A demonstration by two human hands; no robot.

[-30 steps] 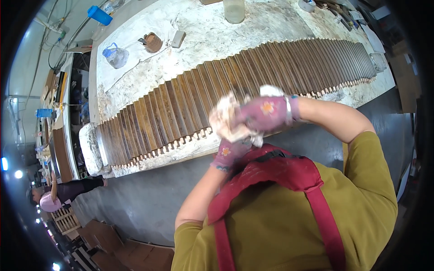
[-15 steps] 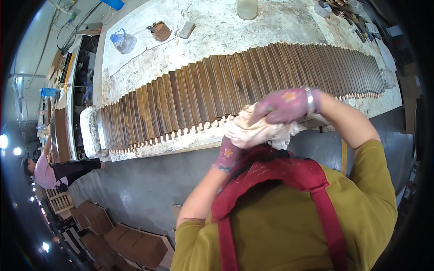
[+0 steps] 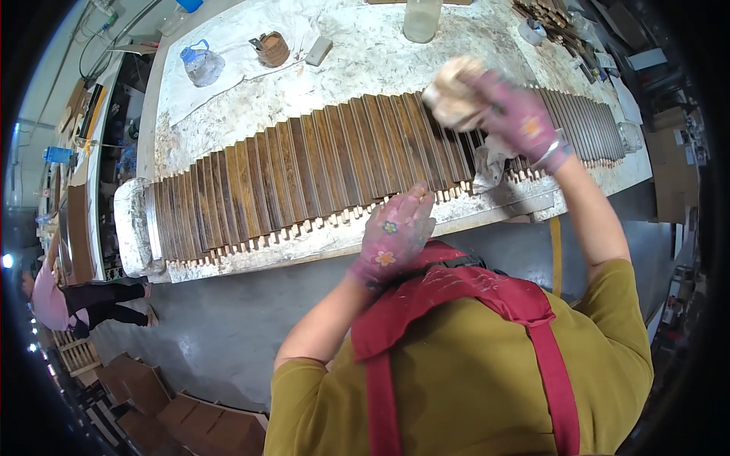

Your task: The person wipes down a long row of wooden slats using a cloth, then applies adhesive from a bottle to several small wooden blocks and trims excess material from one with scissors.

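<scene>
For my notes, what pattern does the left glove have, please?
Left glove: flowers on pinkish purple; head view.

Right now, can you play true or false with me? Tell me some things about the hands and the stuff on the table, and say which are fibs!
1. The right hand holds a crumpled cloth. True.
2. The left hand wears a purple glove with flowers on it. True.
3. The left hand is gripping a crumpled cloth too. False: it looks empty, with its fingers pointing toward the near ends of the dark wooden strips.
4. The clear jug with a blue handle is left of the brown pot. True.
5. The brown pot sits on top of the dark wooden strips. False: it is on the table, beyond them.
</scene>
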